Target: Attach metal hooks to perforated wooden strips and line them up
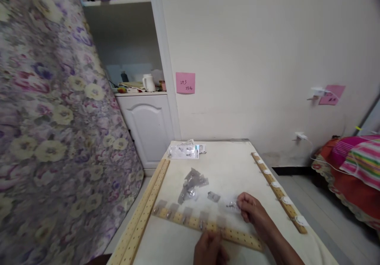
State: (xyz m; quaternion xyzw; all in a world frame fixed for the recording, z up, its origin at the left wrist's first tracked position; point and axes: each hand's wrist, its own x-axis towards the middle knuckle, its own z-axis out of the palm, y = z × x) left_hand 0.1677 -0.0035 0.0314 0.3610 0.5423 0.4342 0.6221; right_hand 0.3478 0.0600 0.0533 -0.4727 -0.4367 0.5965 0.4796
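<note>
A small metal part (232,205) was pinched by the right hand (252,212); the perforated strip (242,238) was steadied by the left hand (209,250), grip indiscernible; alignment with a hole seemed needed.

Two hands in view, both bare. On the right hand (252,212) the back and knuckles show, broad and rounded; fingertips blurred. The right forearm (283,251) runs uncovered to the lower edge of frame, thickening toward the elbow side. Of the left hand (209,250) only the back and knuckles are in frame, wrist cut by the bottom edge. Picture soft: nails, fine marks cannot be made out
</note>
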